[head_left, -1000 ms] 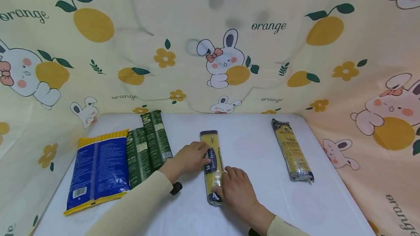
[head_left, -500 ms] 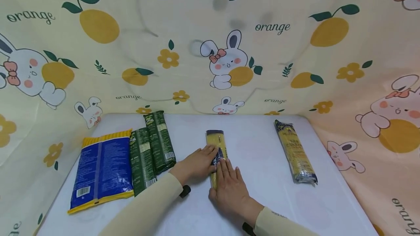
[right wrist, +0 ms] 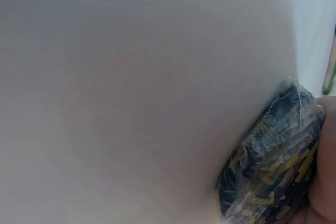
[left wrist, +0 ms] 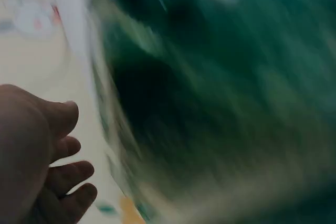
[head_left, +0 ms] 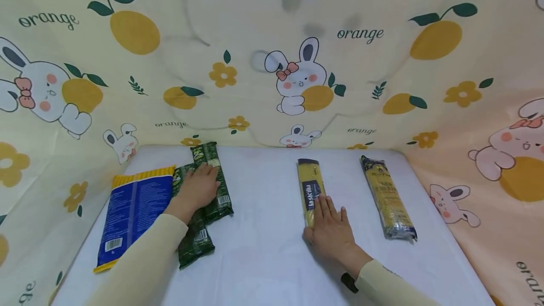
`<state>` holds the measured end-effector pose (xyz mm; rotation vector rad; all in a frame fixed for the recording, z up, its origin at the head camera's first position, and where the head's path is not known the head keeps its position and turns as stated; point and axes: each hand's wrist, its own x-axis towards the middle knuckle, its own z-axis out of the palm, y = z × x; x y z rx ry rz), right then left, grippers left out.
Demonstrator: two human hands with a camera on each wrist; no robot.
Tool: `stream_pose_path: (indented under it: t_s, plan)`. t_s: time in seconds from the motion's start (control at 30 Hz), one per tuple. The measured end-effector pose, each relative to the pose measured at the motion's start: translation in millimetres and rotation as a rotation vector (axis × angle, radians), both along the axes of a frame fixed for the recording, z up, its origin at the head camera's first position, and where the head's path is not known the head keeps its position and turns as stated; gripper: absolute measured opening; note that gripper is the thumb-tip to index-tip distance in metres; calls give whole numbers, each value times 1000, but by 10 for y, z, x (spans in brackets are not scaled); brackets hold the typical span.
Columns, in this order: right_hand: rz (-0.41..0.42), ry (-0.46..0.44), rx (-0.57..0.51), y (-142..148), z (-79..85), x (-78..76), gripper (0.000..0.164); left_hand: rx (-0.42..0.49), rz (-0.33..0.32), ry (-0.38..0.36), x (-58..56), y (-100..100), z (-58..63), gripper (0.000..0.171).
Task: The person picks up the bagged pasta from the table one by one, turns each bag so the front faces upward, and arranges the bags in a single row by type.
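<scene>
In the head view, my left hand (head_left: 197,190) lies over two long green packets, its fingers extended. The rear green packet (head_left: 224,199) is partly under the fingertips; the front green packet (head_left: 195,244) is half hidden by hand and wrist. A blurred green packet (left wrist: 210,77) fills much of the left wrist view, beside loosely bent fingers. My right hand (head_left: 333,233) rests on the lower part of a yellow spaghetti pack (head_left: 309,178) with a dark blue label, fingers straight, thumb at its left side. Its crinkled clear end (right wrist: 273,166) shows in the right wrist view.
A large blue bag (head_left: 146,202) with yellow ends lies at the left, touching the front green packet. Another yellow pasta pack (head_left: 386,197) lies slanted at the right. A printed cloth (head_left: 255,27) stands behind the white table (head_left: 259,259).
My left hand has left the spaghetti pack and moved left onto the green packets. The spaghetti pack has shifted right with my right hand. The front green packet has turned a little.
</scene>
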<state>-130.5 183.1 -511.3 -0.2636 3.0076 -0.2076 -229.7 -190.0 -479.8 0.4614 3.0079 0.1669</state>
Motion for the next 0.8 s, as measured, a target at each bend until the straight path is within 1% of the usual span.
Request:
stream_pose_path:
  t_s: [0.03,0.1,0.17,0.23,0.3,0.37,0.47,0.63,0.8]
  plan:
    - [-15,-1,4,88,13,-16,79,-8,36,-10,-19,-107,-11,56]
    - [-37,5,16,271,25,-39,80,-12,83,-50,-42,-280,-43,62]
    - [-53,10,29,447,24,-54,81,-9,92,-97,-59,-394,-79,70]
    - [-57,15,49,616,13,-68,82,-3,86,-141,-72,-456,-108,80]
    - [-51,18,69,774,-2,-79,83,4,74,-170,-79,-482,-127,88]
    - [-34,28,89,909,-20,-90,83,3,66,-184,-86,-501,-134,93]
    - [-15,40,107,1060,-35,-112,83,-9,53,-179,-94,-523,-138,95]
    - [-7,53,127,1201,-36,-141,84,-18,48,-186,-143,-518,-141,98]
    - [0,55,122,1265,-49,-141,83,-42,41,-211,-229,-430,-170,103]
